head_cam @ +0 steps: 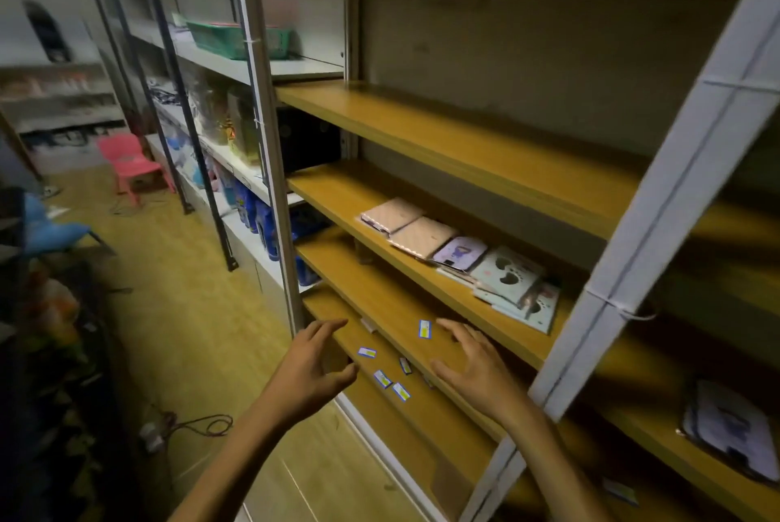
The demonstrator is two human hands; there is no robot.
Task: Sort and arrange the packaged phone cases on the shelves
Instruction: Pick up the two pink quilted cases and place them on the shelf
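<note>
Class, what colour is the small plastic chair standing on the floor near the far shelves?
Pink; the chair shows in the head view.

Both bare forearms reach forward and up from the bottom edge; the left hand (310,365) hangs palm inward, fingers loosely spread and slightly curled, thumb apart, holding nothing; the right hand (472,365) faces it, palm turned left, fingers relaxed and splayed, likewise holding nothing; the two hands stand apart.
</note>
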